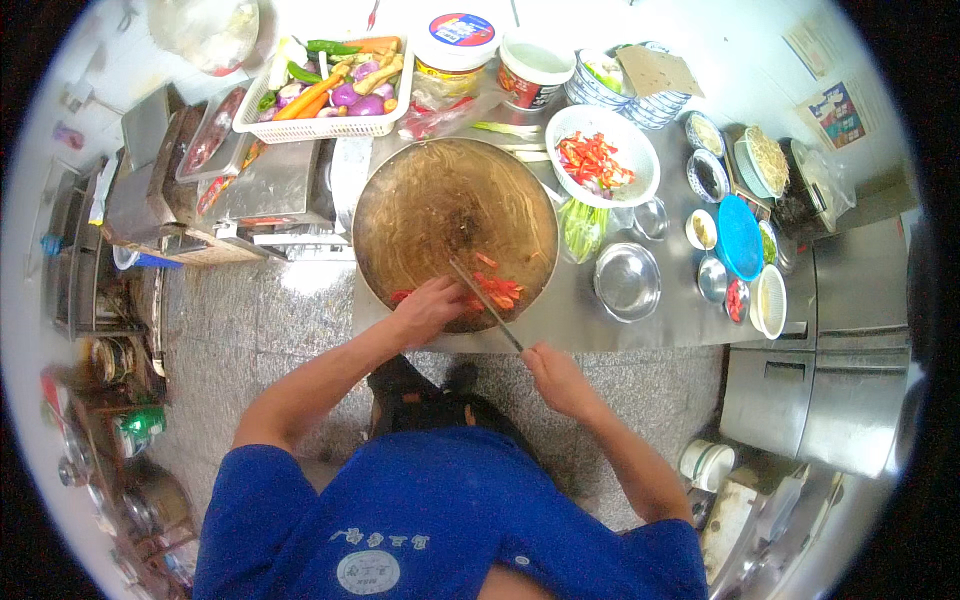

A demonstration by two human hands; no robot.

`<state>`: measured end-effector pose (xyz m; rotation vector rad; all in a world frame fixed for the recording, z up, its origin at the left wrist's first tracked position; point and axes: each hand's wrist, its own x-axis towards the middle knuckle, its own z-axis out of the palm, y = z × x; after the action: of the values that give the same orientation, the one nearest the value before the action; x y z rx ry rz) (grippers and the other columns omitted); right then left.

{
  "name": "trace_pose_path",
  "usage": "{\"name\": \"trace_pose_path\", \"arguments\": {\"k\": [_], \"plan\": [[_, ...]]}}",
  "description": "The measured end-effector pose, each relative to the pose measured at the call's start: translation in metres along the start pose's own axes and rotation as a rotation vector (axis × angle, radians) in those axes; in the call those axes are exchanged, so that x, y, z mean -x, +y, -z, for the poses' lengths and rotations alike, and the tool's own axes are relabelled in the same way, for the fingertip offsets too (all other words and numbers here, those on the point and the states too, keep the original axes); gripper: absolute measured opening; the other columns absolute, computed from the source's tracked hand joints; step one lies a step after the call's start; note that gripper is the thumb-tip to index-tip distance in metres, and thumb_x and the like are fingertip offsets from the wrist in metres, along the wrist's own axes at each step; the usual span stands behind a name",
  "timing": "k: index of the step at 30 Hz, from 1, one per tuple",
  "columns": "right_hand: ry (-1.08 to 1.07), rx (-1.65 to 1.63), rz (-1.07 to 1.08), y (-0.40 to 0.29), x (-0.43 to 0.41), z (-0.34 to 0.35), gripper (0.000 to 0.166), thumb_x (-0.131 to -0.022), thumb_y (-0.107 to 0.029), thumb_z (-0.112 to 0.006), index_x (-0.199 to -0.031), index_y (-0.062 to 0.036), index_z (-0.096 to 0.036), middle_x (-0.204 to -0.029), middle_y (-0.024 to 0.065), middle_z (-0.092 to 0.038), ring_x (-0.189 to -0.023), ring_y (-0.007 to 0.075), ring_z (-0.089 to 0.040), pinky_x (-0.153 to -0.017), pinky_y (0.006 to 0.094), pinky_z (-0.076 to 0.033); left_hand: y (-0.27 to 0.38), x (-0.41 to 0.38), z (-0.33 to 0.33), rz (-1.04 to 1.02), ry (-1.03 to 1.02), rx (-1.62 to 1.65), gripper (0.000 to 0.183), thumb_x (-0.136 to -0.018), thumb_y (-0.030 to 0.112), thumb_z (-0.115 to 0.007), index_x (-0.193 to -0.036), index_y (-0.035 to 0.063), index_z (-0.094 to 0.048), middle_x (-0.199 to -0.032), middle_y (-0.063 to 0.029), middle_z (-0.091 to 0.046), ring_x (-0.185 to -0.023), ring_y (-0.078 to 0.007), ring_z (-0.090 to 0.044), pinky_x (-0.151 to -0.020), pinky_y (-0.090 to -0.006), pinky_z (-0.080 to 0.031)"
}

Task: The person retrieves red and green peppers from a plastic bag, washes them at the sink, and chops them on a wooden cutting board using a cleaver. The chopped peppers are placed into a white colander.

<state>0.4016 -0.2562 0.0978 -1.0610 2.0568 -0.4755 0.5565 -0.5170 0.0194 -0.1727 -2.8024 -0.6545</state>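
Observation:
A round wooden chopping board (450, 210) lies on the steel table before me. My right hand (559, 379) is closed round the handle of a kitchen knife (486, 304), whose blade slants over the near part of the board. Just left of the blade, my left hand (435, 304) rests on red pepper at the board's near edge; its fingertips are partly hidden, so its hold on the pepper is unclear. Cut red pepper pieces (501, 291) lie right of the blade. Beyond the board at the right, a white plastic colander (646, 176) holds more cut red pepper (592, 161).
A white basket of vegetables (322, 133) stands at the back left, beside plastic tubs (534, 71). Right of the board are leafy greens (585, 229), a steel bowl (628, 282), a blue basket (740, 238) and several small bowls. A steel refrigerator (855, 300) stands at the far right.

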Motion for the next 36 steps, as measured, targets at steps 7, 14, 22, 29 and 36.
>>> {"name": "trace_pose_path", "arguments": {"k": [7,14,22,29,36], "plan": [[-0.026,-0.144,-0.038,0.004,-0.048,-0.011,0.047,-0.11,-0.039,-0.037,-0.112,0.0018,-0.06,-0.108,0.0319,-0.066,-0.107,0.0524,-0.06,-0.092,0.0553,-0.048,0.001,0.002,0.005,0.061,-0.083,-0.032,0.028,-0.078,0.008,-0.061,-0.103,0.0041,-0.071,-0.119,-0.0127,-0.063,-0.117,-0.034,-0.056,-0.101,-0.0435,-0.048],[0.017,-0.062,0.048,-0.003,-0.018,-0.027,0.046,-0.11,-0.038,-0.038,-0.107,0.0028,-0.059,-0.103,0.0315,-0.065,-0.1,0.0518,-0.06,-0.088,0.0559,-0.047,0.002,0.018,0.007,0.07,0.013,-0.028,0.025,-0.076,0.01,-0.065,-0.101,0.0039,-0.067,-0.109,-0.015,-0.061,-0.107,-0.0364,-0.057,-0.094,-0.0452,-0.05],[-0.084,0.04,0.088,-0.02,0.0,0.002,0.047,-0.11,-0.039,-0.037,-0.105,0.0025,-0.058,-0.109,0.0327,-0.064,-0.104,0.0517,-0.06,-0.091,0.0565,-0.047,-0.007,0.024,0.004,0.037,0.104,-0.095,0.023,-0.075,0.012,-0.068,-0.097,0.0055,-0.069,-0.109,-0.0146,-0.062,-0.106,-0.0368,-0.058,-0.092,-0.0438,-0.052],[-0.097,-0.177,-0.002,-0.019,-0.039,-0.006,0.048,-0.11,-0.042,-0.04,-0.105,0.0029,-0.057,-0.106,0.0336,-0.063,-0.102,0.0531,-0.06,-0.09,0.0578,-0.046,0.008,0.029,0.026,0.1,-0.099,-0.148,0.028,-0.077,0.012,-0.065,-0.104,0.0056,-0.07,-0.115,-0.0123,-0.064,-0.111,-0.0339,-0.058,-0.097,-0.0441,-0.05],[-0.012,0.024,0.186,-0.004,-0.036,-0.032,0.048,-0.11,-0.04,-0.039,-0.098,0.0019,-0.058,-0.097,0.0311,-0.063,-0.097,0.0495,-0.061,-0.085,0.0537,-0.047,-0.004,0.045,0.013,0.077,0.028,-0.131,0.023,-0.082,0.011,-0.06,-0.102,0.0042,-0.069,-0.108,-0.0112,-0.063,-0.108,-0.0321,-0.059,-0.095,-0.0407,-0.05]]}}
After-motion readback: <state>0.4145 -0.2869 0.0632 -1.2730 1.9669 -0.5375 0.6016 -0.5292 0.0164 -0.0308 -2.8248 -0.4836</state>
